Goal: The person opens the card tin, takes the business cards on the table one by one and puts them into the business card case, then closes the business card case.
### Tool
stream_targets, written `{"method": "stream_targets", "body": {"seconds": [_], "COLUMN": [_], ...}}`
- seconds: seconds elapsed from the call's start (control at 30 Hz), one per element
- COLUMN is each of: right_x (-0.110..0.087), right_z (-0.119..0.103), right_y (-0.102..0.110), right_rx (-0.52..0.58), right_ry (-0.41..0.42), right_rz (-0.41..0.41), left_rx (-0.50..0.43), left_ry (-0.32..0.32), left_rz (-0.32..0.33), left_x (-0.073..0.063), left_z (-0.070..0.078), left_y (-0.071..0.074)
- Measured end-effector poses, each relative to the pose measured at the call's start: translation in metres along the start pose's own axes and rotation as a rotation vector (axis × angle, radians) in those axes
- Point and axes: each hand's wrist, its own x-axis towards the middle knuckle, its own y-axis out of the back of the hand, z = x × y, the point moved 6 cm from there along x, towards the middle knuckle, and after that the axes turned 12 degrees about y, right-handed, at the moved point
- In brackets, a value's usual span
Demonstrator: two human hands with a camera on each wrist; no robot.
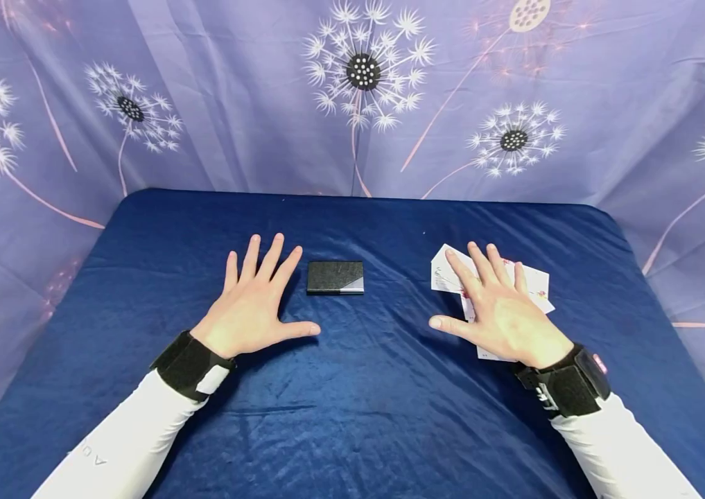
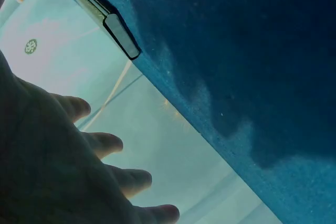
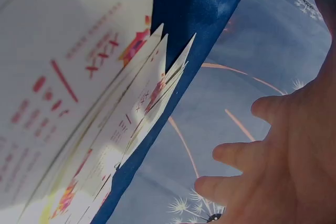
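A small black card case (image 1: 330,276) with a silver corner lies flat near the middle of the blue-covered table. My left hand (image 1: 252,305) is spread just left of it, palm down, holding nothing. In the left wrist view the card case (image 2: 113,24) shows edge-on, apart from the fingers. Over on the right, my right hand (image 1: 505,312) is spread above several white cards (image 1: 533,281) and partly hides them. Red print and floral marks show on the cards (image 3: 94,77) in the right wrist view, where they overlap loosely and the palm appears raised off them.
Dark blue cloth (image 1: 327,430) covers the table, with soft wrinkles. Behind the far edge hangs a lilac curtain (image 1: 252,104) printed with dandelions, and it runs down both sides. Black bands (image 1: 193,367) wrap both wrists over white sleeves.
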Motion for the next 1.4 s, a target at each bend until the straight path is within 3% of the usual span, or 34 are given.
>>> {"method": "stream_targets", "body": {"seconds": [0.6, 0.93, 1.23, 1.4], "right_x": [0.003, 0.006, 0.006, 0.006], "right_z": [-0.003, -0.008, -0.012, -0.013], "right_y": [0.006, 0.006, 0.007, 0.005], "right_rx": [-0.008, -0.031, -0.029, -0.028], "right_ry": [0.005, 0.036, 0.054, 0.052], "right_rz": [-0.008, 0.002, 0.010, -0.003], "left_rx": [0.003, -0.010, -0.074, -0.070], "left_ry": [-0.022, -0.092, -0.142, -0.165], "left_rz": [0.007, 0.032, -0.057, -0.067], "left_x": [0.009, 0.025, 0.041, 0.049], "left_z": [0.002, 0.010, 0.022, 0.025], "left_y": [0.007, 0.014, 0.012, 0.009]}}
